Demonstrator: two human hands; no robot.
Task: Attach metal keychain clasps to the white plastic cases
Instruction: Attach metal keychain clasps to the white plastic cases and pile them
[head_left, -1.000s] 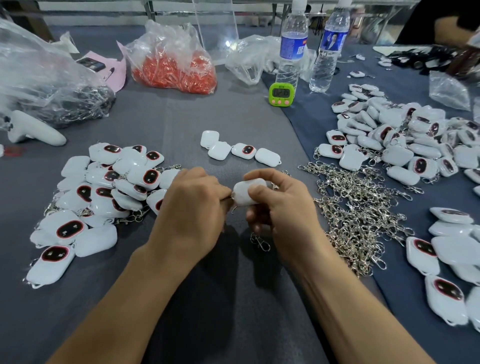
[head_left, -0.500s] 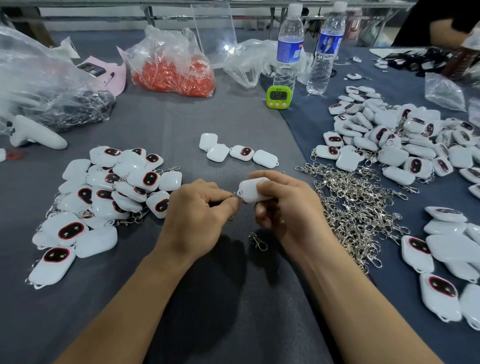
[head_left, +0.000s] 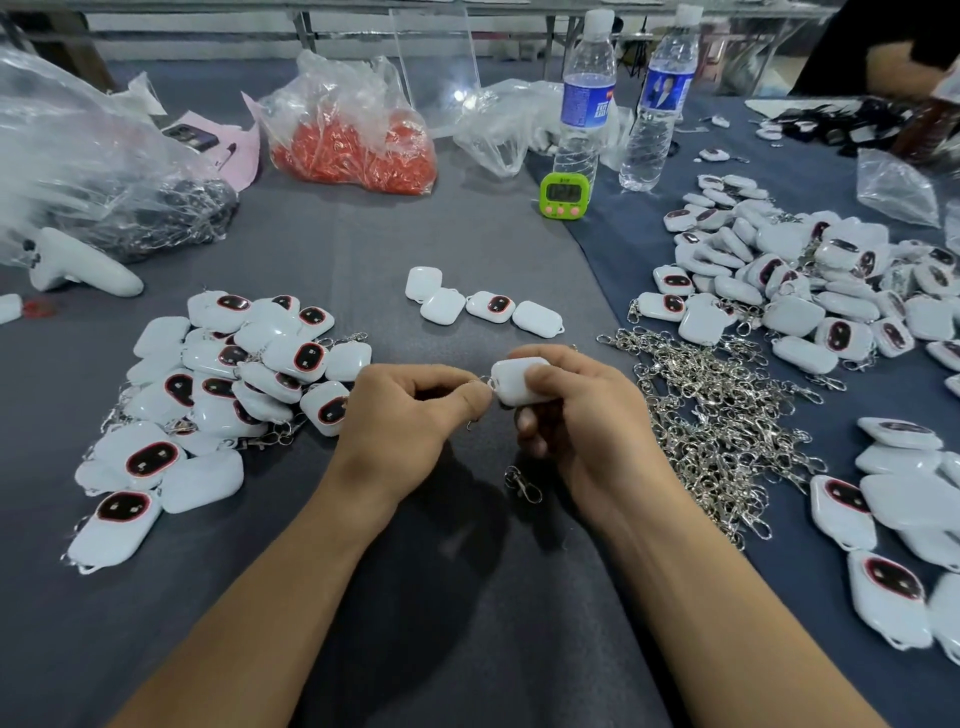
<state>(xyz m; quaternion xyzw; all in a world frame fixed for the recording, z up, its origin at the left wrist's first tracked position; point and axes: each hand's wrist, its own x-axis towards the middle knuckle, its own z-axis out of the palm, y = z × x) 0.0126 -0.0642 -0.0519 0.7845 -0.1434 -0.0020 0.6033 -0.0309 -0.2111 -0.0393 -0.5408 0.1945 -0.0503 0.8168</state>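
Both hands are nearly touching over the gray cloth (head_left: 457, 244). The right hand (head_left: 576, 415) is curled round a white case (head_left: 519, 384) with the thumb on top, and the left hand (head_left: 410, 410) pinches a small metal clasp (head_left: 483, 382) right at that case's left corner. One loose clasp (head_left: 522, 483) lies just below the right hand. A heap of clasps (head_left: 717, 415) sits near on the right, a pile of cases (head_left: 223, 389) on the left, and a row of four cases (head_left: 483, 304) beyond.
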